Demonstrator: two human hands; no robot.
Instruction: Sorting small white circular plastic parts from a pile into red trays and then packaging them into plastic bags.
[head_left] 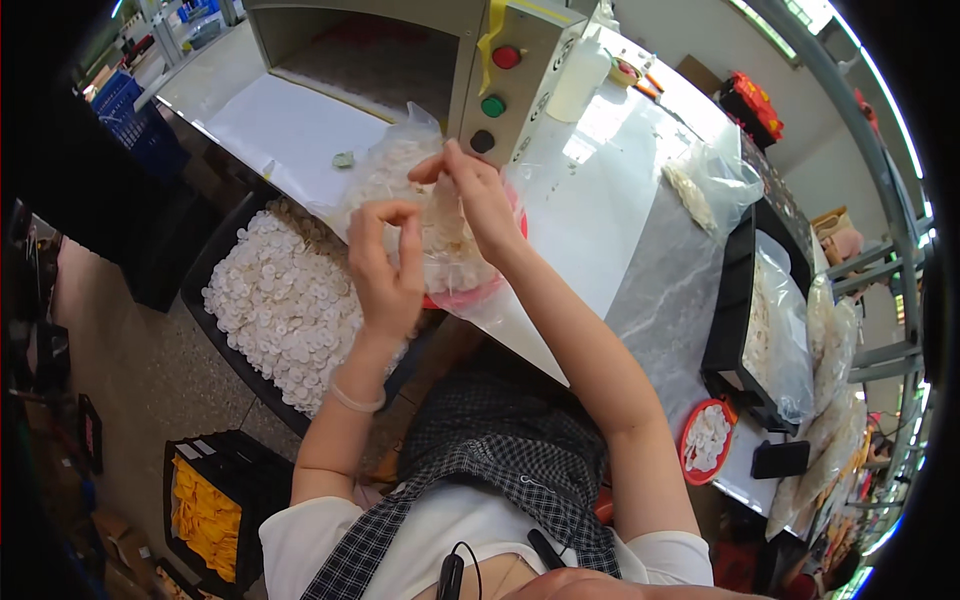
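Observation:
My left hand (385, 265) and my right hand (472, 190) are raised together above a red bowl (470, 293) lined with a clear plastic bag full of small white discs (445, 235). Both hands pinch a thin, translucent white piece (432, 200) stretched between their fingertips. The left thumb and forefinger curl into a pinch on its left side; the right fingers hold its upper right edge. A pale band circles my left wrist. Just behind the hands stands a grey control box (515, 75) with red, green and black buttons.
A black crate (215, 255) heaped with white discs sits low on the left. On the white table (600, 220) are a white bottle (578, 80), plastic bags, a black tray (735, 300), a small red dish (705, 440) of discs and a dark phone (780, 458). A black bin with yellow items (205, 510) stands on the floor.

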